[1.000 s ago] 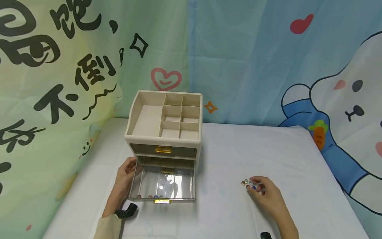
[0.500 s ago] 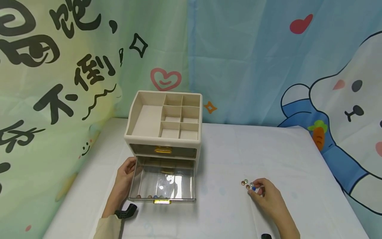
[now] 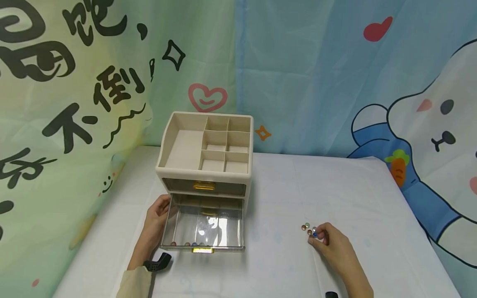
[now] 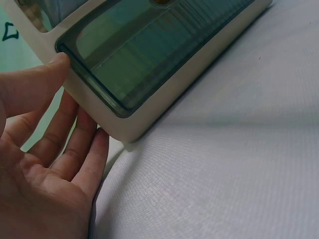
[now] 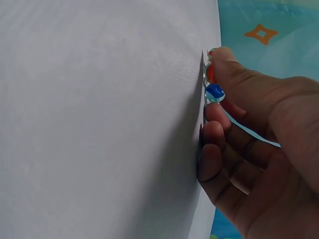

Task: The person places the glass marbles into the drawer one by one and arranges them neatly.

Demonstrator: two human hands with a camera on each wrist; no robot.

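- Head view, materials: left of centre stands an organizer [image 3: 203, 173] of smooth cream plastic, its top split into rectangular compartments. A clear drawer [image 3: 223, 249] is pulled out, with round inner marbles [image 3: 188, 244] along its front wall. White cloth [image 3: 275, 265], lightly creased, lies beneath; a printed curtain [image 3: 298, 82] hangs behind.
- Head view, hands: left hand [image 3: 154, 221] rests against the organizer's side; right hand [image 3: 333, 246], lower right, has thumb and forefinger bent, narrowly apart, at a blue marble [image 3: 315, 234].
- Head view, position: loose marbles [image 3: 304, 227] lie clustered on the cloth, just upper left of the right fingertips, well apart from the left hand.
- Left wrist view: thumb spread from fingers; its tip touches the organizer's pale front frame, the fingers extend along the side. A tinted, see-through panel [image 4: 124, 79] with rounded corners fills the frame's upper middle.
- Right wrist view: marbles glassy, colour-swirled, upper right. Blue marble sits between thumb and forefinger; whether pinched, cannot tell.
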